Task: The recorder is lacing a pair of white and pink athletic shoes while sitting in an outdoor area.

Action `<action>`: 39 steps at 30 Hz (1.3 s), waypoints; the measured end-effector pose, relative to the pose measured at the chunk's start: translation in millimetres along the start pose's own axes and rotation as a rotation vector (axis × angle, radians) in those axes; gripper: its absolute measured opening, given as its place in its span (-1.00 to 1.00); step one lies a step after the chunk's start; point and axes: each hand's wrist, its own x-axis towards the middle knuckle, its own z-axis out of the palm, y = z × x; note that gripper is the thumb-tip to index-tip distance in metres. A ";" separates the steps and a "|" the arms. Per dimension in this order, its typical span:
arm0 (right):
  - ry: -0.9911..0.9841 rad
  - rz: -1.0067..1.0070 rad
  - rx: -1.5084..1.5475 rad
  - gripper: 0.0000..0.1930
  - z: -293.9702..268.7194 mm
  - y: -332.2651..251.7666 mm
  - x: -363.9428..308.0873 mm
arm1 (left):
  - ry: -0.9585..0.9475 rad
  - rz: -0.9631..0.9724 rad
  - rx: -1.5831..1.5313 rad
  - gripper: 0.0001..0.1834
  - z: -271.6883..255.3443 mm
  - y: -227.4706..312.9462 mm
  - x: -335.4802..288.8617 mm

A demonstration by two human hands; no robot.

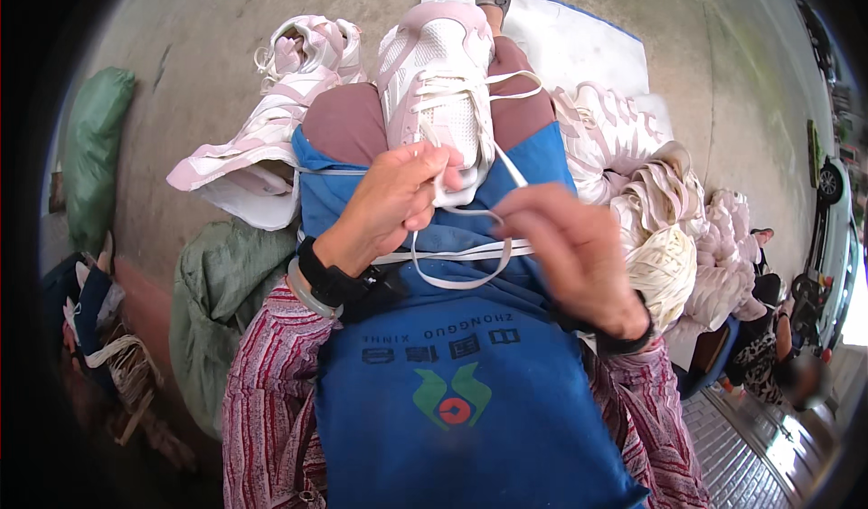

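I see the pink-and-white sneaker resting on my lap over the blue apron, toe away from me. My left hand has its grip pinched shut on the white lace at the shoe's heel end; my right hand grip is closed on the same lace, beside a heap of more sneakers.

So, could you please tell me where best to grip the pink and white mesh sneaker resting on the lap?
Probably the pink and white mesh sneaker at its bare toe end, coming from the far side: the near end is crowded by white laces and both hands.
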 end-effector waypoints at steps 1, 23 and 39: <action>0.042 0.195 0.031 -0.87 -15.6 -3.4 -7.9 | 0.004 -0.021 -0.002 -0.73 -3.6 -0.5 -3.6; 0.402 0.106 -0.202 -0.88 -64.2 32.4 -13.7 | 0.125 0.003 0.219 -0.66 -28.6 -8.7 -28.8; 0.124 -0.292 -0.653 -0.88 37.1 97.0 85.0 | 0.007 0.329 0.858 -0.77 -7.5 -16.8 -6.8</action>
